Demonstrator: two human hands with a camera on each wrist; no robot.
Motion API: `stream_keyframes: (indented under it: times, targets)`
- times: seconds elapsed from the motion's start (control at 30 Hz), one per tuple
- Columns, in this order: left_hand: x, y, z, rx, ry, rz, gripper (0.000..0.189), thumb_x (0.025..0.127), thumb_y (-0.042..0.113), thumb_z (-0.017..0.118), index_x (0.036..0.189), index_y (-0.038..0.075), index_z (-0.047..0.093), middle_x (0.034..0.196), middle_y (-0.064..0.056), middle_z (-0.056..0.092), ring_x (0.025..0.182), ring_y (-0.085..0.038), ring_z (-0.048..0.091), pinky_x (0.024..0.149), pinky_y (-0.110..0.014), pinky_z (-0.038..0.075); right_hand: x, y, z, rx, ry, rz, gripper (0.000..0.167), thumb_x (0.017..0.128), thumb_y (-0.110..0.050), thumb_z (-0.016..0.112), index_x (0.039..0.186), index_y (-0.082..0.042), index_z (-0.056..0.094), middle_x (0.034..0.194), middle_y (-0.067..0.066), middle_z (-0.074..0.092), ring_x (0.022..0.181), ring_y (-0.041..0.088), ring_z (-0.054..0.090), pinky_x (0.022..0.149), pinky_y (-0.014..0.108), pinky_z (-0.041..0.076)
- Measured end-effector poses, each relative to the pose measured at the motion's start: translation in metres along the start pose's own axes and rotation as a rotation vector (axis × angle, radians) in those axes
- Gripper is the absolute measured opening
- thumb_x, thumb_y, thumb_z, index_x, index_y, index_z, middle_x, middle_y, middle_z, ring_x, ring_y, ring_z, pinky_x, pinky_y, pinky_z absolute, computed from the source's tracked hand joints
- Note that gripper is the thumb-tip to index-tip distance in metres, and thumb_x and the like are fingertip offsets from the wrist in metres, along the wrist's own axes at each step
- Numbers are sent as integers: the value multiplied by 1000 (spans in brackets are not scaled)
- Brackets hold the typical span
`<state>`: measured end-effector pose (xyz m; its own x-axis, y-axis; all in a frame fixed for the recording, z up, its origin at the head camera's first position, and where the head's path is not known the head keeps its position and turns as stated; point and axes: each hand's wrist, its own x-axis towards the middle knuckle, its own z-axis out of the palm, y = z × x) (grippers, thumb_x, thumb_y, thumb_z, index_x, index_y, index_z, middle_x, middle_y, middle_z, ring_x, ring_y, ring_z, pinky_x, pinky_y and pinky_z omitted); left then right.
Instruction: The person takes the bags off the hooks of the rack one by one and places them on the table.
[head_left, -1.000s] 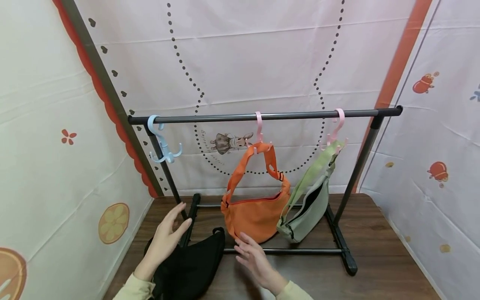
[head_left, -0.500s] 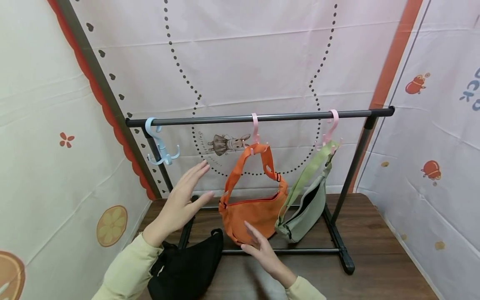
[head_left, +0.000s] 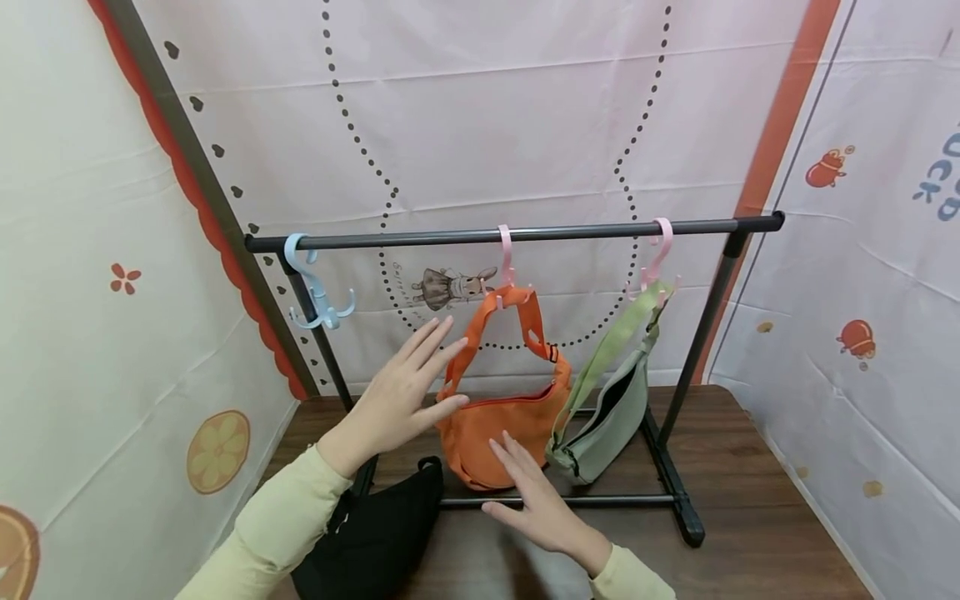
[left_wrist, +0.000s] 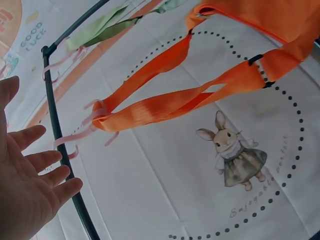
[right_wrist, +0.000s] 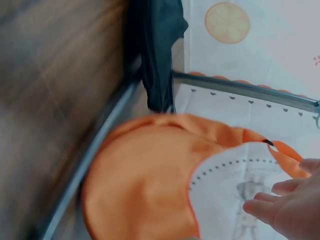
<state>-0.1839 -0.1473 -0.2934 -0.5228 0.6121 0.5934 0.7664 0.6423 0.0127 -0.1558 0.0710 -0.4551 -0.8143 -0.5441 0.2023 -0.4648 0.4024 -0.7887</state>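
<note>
An orange shoulder bag (head_left: 498,433) hangs by its strap from a pink hook (head_left: 507,258) at the middle of the black rack's top bar (head_left: 420,239). My left hand (head_left: 405,396), fingers spread and straight, is raised before the bag's left side and holds nothing. In the left wrist view, the strap (left_wrist: 160,107) loops over the pink hook beyond the fingers. My right hand (head_left: 543,508) is lower, in front of the orange bag, with its fingers extended and nothing in them. Whether either hand touches the bag cannot be told. A black bag (head_left: 375,533) lies beneath my left forearm.
To the right, a green bag (head_left: 611,417) hangs from another pink hook (head_left: 660,250). A light blue hook (head_left: 315,287) hangs bare at the bar's left end. The rack stands on a brown wooden table (head_left: 757,500), with printed cloth behind and at both sides.
My left hand has risen and moved right, from above the black bag to before the orange one. My right hand has shifted slightly right and up. The bags hang as before.
</note>
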Motion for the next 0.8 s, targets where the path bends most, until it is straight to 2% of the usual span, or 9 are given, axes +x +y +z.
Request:
stream_keyframes:
  times: [0.1,0.17,0.23,0.3,0.37,0.53,0.67,0.8]
  targets:
    - [12,-1,0,10,33,30,67,92,54,34,134,3,44,146,-14,26,135,-29,20,103,-48,29,-1,-3,-6,-218,0,-59,73,87,-54,49,146,-29,13,152,5,1,137,33,4,99,63,21]
    - [19,-2,0,31,45,53,67,92,55,32,133,3,45,146,-15,27,135,-28,21,104,-46,28,-1,-4,-9,-401,11,-114,75,86,-58,46,146,-27,13,152,8,-1,137,33,4,102,59,20]
    - [26,-1,1,68,39,80,68,92,56,30,133,4,45,146,-15,27,135,-28,20,105,-45,27,0,-4,-11,-567,33,-172,76,86,-60,44,146,-25,13,152,9,-2,138,32,4,104,56,20]
    - [31,-1,3,108,26,107,67,92,56,31,134,5,44,146,-15,27,136,-28,19,106,-44,25,2,-4,-13,-678,56,-218,77,86,-61,44,147,-24,14,152,11,-3,138,32,4,105,54,20]
    - [36,0,5,142,20,132,65,91,54,39,134,6,44,145,-16,28,136,-28,19,106,-44,25,3,-4,-15,-729,65,-247,77,86,-60,45,147,-24,14,152,11,-3,138,31,2,106,53,20]
    - [52,0,6,189,33,170,66,81,42,64,133,6,45,144,-17,31,135,-29,21,108,-42,23,3,-4,-20,-755,46,-260,76,87,-61,41,147,-26,11,152,10,-5,138,29,-1,106,52,20]
    - [68,-1,2,205,36,168,70,79,42,67,134,6,44,145,-17,28,135,-29,20,110,-41,18,4,-4,-22,-769,43,-267,75,87,-61,40,147,-25,12,152,10,-5,138,29,0,107,51,18]
    - [85,0,-3,238,20,158,71,80,45,64,136,7,42,146,-17,24,136,-29,18,111,-41,14,6,-4,-23,-779,43,-274,77,86,-58,46,147,-24,14,152,10,-4,138,30,1,107,51,18]
